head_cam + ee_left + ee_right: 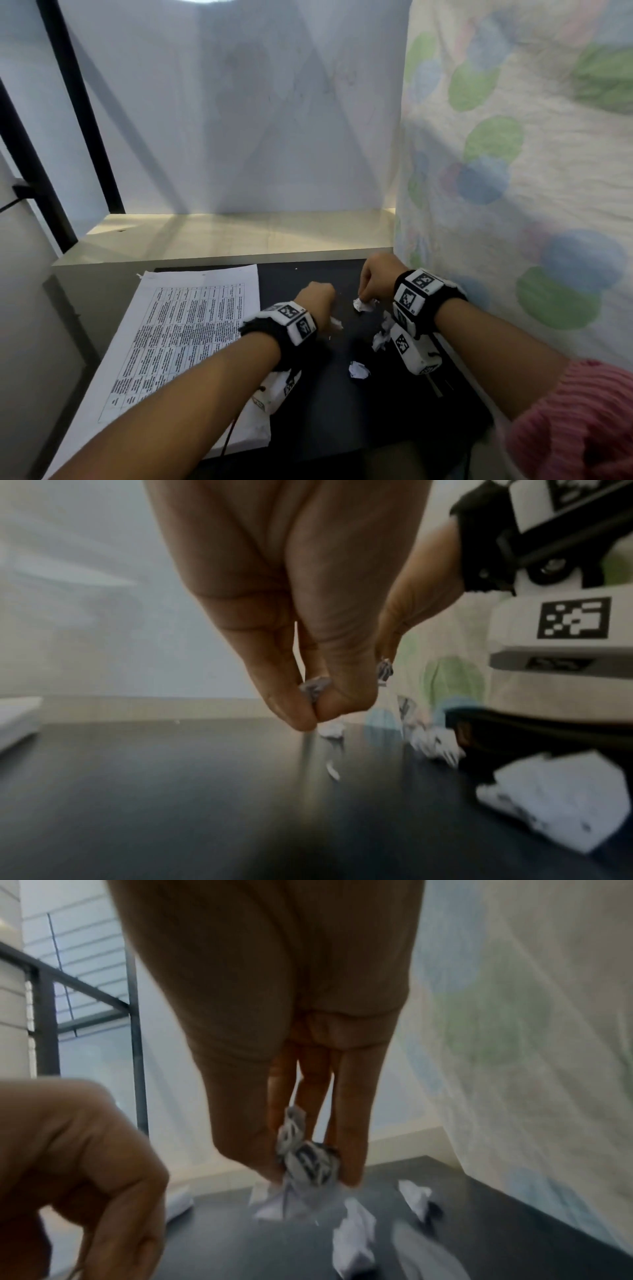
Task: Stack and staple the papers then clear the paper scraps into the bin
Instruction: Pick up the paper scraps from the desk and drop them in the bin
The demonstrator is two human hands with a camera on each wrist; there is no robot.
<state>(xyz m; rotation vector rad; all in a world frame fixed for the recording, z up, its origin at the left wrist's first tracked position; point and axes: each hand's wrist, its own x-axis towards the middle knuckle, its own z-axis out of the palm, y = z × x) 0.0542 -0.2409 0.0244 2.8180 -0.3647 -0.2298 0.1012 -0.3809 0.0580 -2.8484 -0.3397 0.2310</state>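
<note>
On the dark desk (301, 394), right of the printed papers (178, 342), several crumpled paper scraps (359, 370) lie loose. Left hand (317, 298) pinches a tiny scrap (315, 687) between thumb and fingertip, low over the desk. Right hand (378, 279) pinches a larger crumpled scrap (308, 1161) with thumb and fingers. No bin in view. Stapling state unclear, the stack's corners being blurred. Risk: tiny scrap probably slips from a light pinch during carry; forearm sweep could scatter the remaining pieces.

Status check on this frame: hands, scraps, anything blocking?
Left hand pinches a small scrap. Right hand pinches a crumpled scrap. More scraps on the dark mat. No bin in view.
</note>
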